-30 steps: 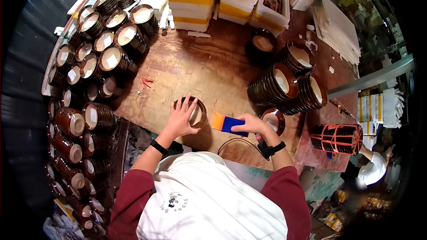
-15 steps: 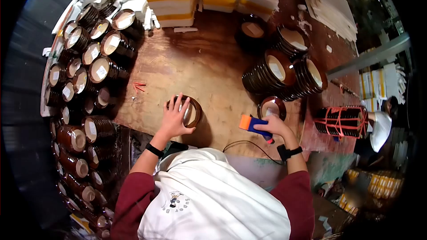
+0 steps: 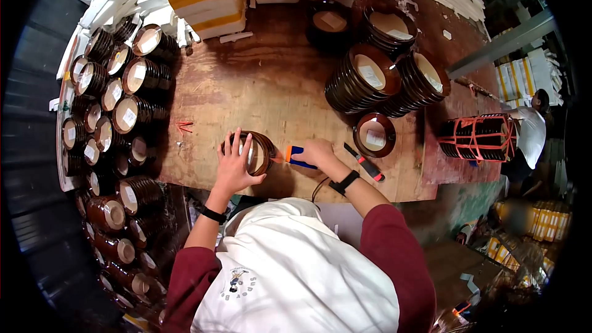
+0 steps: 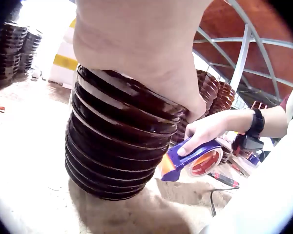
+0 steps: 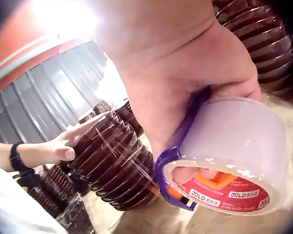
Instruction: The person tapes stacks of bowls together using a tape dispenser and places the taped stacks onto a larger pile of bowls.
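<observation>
A stack of glossy dark brown ribbed bowls (image 3: 258,155) stands upright at the table's near side. My left hand (image 3: 234,165) rests over its top, fingers spread straight across the rim and thumb at the near right edge. In my right hand (image 3: 317,152) I grip a blue and orange tape dispenser (image 3: 298,156), its orange front right at the stack's right side. The right wrist view shows its wide roll of tape (image 5: 234,141), with a red core. Shiny clear streaks run across the side of the stack (image 5: 119,168) there.
A utility knife (image 3: 368,166) and a brown bowl (image 3: 375,135) lie to the right. Tall bowl stacks (image 3: 361,83) stand behind them; a stack tied with red cord (image 3: 476,138) lies further right. Many bowls crowd the left. Foam boxes (image 3: 209,0) line the back, near red strips (image 3: 184,126).
My right hand first drew the tape dispenser away to the right, then brought it back left against the stack, uncovering the utility knife. My left hand stays on the stack. The head view has shifted.
</observation>
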A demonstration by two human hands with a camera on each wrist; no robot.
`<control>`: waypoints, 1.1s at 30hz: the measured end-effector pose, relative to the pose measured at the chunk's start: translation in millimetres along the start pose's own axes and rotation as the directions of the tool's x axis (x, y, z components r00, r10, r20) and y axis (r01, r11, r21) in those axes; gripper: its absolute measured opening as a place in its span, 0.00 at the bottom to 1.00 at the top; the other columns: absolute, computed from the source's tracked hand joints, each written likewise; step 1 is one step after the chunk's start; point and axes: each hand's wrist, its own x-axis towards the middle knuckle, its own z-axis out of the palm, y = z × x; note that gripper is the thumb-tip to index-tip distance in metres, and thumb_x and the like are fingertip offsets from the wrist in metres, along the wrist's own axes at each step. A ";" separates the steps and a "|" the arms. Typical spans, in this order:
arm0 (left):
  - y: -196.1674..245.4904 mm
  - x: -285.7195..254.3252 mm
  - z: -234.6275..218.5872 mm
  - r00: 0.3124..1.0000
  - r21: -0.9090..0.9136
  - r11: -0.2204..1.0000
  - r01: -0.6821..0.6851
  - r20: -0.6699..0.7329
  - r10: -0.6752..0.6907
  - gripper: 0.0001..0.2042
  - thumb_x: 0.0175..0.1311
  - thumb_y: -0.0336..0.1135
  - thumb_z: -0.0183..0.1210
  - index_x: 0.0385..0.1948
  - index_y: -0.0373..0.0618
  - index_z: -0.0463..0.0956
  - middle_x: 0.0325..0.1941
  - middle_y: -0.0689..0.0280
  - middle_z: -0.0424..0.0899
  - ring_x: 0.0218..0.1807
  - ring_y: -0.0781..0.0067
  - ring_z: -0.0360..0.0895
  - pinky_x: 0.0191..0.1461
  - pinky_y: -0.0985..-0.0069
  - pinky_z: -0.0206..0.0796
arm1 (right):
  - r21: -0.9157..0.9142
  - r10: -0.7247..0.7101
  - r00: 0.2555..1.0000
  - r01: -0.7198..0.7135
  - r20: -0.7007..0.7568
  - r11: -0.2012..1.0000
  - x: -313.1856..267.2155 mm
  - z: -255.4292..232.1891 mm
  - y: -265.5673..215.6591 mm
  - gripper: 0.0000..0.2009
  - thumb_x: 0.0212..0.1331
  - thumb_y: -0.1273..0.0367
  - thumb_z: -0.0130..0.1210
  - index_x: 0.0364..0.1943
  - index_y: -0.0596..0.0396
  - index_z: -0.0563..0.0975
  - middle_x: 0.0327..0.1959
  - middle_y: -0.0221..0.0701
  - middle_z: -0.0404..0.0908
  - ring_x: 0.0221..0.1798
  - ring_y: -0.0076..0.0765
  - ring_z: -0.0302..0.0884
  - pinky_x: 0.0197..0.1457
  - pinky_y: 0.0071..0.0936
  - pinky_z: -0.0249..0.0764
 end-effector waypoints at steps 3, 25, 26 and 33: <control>-0.1 0.2 -0.4 1.000 0.000 1.000 -0.011 -0.011 0.011 0.57 0.38 0.62 0.72 0.75 0.48 0.56 0.81 0.49 0.48 0.80 0.39 0.44 0.75 0.40 0.39 | 0.000 0.029 0.999 -0.029 0.023 1.000 14.4 9.0 -10.9 0.30 0.47 0.40 0.63 0.35 0.55 0.87 0.34 0.42 0.87 0.39 0.49 0.87 0.44 0.42 0.81; 1.5 3.1 2.8 1.000 0.043 0.999 0.000 0.013 -0.001 0.59 0.36 0.66 0.71 0.75 0.49 0.55 0.80 0.47 0.48 0.79 0.37 0.46 0.73 0.37 0.42 | 0.184 -0.151 0.976 0.179 -0.156 0.966 46.4 42.7 0.2 0.27 0.44 0.45 0.67 0.26 0.60 0.84 0.26 0.48 0.84 0.33 0.57 0.83 0.40 0.46 0.78; 2.3 3.2 2.6 1.000 0.051 0.999 -0.001 0.013 0.001 0.59 0.37 0.66 0.71 0.76 0.48 0.55 0.81 0.46 0.47 0.79 0.37 0.45 0.74 0.38 0.40 | 0.208 -0.129 0.972 0.170 -0.197 0.963 39.1 45.2 2.6 0.27 0.44 0.45 0.67 0.27 0.60 0.84 0.27 0.48 0.84 0.33 0.56 0.84 0.41 0.46 0.78; 20.6 -1.7 0.3 0.989 0.129 0.982 -0.140 0.058 0.133 0.47 0.52 0.52 0.67 0.75 0.46 0.54 0.82 0.52 0.48 0.81 0.40 0.42 0.78 0.36 0.34 | 0.382 0.137 0.986 -0.093 -0.090 0.920 -22.3 33.2 29.3 0.28 0.45 0.44 0.68 0.29 0.60 0.85 0.29 0.47 0.85 0.34 0.53 0.85 0.41 0.44 0.79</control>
